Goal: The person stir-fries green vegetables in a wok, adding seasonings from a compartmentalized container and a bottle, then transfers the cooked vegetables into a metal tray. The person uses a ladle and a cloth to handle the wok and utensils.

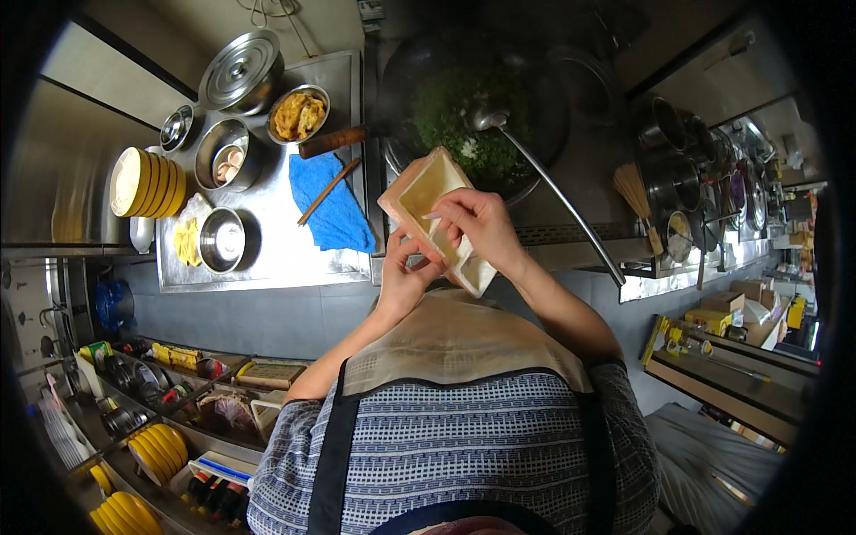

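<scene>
My left hand (409,273) grips the side of a pinkish rectangular seasoning box (409,179), which is tilted before my apron. Its inside is pale and divided, with white powder in the near section. My right hand (483,226) reaches over the box with thumb and fingers drawn together; whether a pinch of something is between them is unclear. Just beyond the box, chopped greens (441,110) lie in a dark wok (555,100) on the stove, under haze. A metal ladle (555,180) rests with its bowl in the greens and its long handle pointing toward my right.
On the steel counter (277,264) at left are a blue cloth (331,207) under a wooden stick (329,190), a bowl of yellow-brown food (299,115), a pot with eggshells (224,150), a small steel bowl (222,239) and stacked yellow dishes (147,184). A bamboo brush (635,197) stands right.
</scene>
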Demonstrator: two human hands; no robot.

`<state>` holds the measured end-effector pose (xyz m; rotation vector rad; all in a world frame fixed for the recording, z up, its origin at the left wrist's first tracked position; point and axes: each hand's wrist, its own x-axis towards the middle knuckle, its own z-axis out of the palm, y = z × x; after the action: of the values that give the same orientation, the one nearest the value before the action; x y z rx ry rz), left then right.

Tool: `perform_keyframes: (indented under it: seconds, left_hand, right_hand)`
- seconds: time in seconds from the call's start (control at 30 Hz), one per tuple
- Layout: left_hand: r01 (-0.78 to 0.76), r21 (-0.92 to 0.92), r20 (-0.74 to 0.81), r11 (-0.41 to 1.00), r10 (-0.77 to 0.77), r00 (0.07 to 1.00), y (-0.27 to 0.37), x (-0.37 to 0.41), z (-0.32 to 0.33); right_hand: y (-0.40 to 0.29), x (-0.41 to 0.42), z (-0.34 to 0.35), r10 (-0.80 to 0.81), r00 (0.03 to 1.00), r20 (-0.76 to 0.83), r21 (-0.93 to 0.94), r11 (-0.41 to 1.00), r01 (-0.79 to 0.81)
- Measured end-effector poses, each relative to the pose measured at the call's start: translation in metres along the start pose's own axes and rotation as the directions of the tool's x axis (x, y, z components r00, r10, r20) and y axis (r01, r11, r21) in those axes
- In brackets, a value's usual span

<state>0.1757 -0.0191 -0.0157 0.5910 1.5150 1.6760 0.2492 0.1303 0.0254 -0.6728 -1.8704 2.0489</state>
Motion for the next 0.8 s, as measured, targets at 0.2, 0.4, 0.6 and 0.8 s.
perform_keyframes:
  seconds: [0.2,0.4,0.6,0.8]
  left_hand:
    - [-0.009,-0.038,-0.066,0.999,0.006,0.998,0.007,0.001,0.002]
    - [0.007,-0.100,-0.061,0.995,-0.014,0.998,-0.009,0.004,-0.008]
    - [0.040,-0.199,-0.067,0.979,-0.054,0.996,0.000,0.000,-0.009]
    - [0.000,-0.145,-0.027,0.989,-0.004,1.000,-0.021,0.002,-0.018]
  right_hand:
    - [0.008,0.011,-0.016,0.161,0.974,-0.158,0.370,0.924,-0.092]
    - [-0.003,0.020,-0.035,0.165,0.970,-0.180,0.476,0.878,-0.061]
    - [-0.015,0.050,-0.057,0.053,0.933,-0.357,0.383,0.919,0.094]
    - [-0.003,0.079,-0.078,0.045,0.865,-0.500,0.390,0.903,0.179]
